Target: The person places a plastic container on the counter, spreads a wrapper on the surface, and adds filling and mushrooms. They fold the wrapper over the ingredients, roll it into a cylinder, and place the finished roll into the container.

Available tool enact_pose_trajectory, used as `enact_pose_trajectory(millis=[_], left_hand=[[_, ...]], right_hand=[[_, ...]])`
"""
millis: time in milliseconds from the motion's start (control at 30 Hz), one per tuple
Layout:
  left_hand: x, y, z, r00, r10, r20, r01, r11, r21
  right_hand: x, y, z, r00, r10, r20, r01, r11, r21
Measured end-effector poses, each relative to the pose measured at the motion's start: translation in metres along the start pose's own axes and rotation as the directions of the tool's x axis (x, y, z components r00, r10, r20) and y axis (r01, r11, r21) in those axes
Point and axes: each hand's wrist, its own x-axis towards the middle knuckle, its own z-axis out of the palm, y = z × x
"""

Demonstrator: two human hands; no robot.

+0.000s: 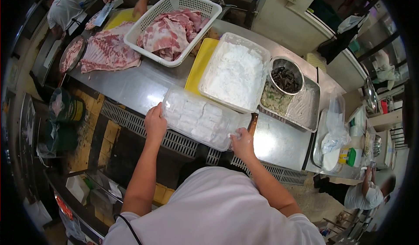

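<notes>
My left hand [155,121] grips the left end of a clear plastic container [223,145]. Inside it, white powder-coated pieces [196,114] lie in rows. At the right end, my right hand [242,142] is closed on the container's corner, with white powder on the fingers. The container is at the front edge of the steel table [275,142]. Just behind it stands a larger tub of white powder [235,70], partly over a yellow cutting board [200,66]. A brown wooden handle [253,122] shows beside my right hand; what it belongs to is hidden.
A white basket [150,58] of raw meat and a large slab of meat [109,48] occupy the left side. To the right are a metal tray [315,118] of pale mixtures and a steel bowl [301,77] of dark strips. A co-worker's hand [140,7] rests near the slab.
</notes>
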Motion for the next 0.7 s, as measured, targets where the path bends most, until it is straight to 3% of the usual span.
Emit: enact_pose_trajectory(millis=[67, 200, 267, 300, 400, 500, 600, 700], left_hand=[[0.003, 0.009, -0.005, 0.997, -0.049, 0.059, 0.050, 0.999, -0.011], [0.009, 0.011, 0.010, 0.986, 0.078, 0.147, -0.098, 0.986, 0.136], [0.011, 0.037, 0.024, 0.964, 0.210, 0.166, -0.246, 0.939, 0.241], [0.013, 0.049, 0.029, 0.942, 0.167, 0.291, -0.230, 0.953, 0.197], [0.023, 0.083, 0.029, 0.923, 0.131, 0.363, -0.238, 0.934, 0.268], [0.029, 0.092, 0.028, 0.910, 0.086, 0.405, -0.219, 0.930, 0.296], [0.030, 0.092, 0.031, 0.904, 0.063, 0.423, -0.216, 0.921, 0.325], [0.030, 0.093, 0.031, 0.905, 0.064, 0.420, -0.214, 0.923, 0.321]], right_hand=[[0.015, 0.016, 0.003, 0.994, 0.042, 0.103, -0.054, 0.992, 0.114], [0.020, 0.015, 0.001, 0.981, 0.111, 0.161, -0.153, 0.950, 0.274], [0.018, 0.003, -0.001, 0.978, 0.138, 0.158, -0.174, 0.953, 0.248], [0.017, 0.000, -0.002, 0.976, 0.151, 0.158, -0.185, 0.954, 0.234], [0.018, 0.005, 0.001, 0.995, 0.058, 0.083, -0.069, 0.988, 0.139], [0.026, 0.018, 0.001, 0.976, 0.137, 0.171, -0.156, 0.983, 0.099], [-0.004, -0.029, -0.011, 0.978, -0.206, -0.022, 0.191, 0.938, -0.290], [-0.008, -0.044, -0.014, 0.905, -0.381, 0.188, 0.422, 0.750, -0.510]])
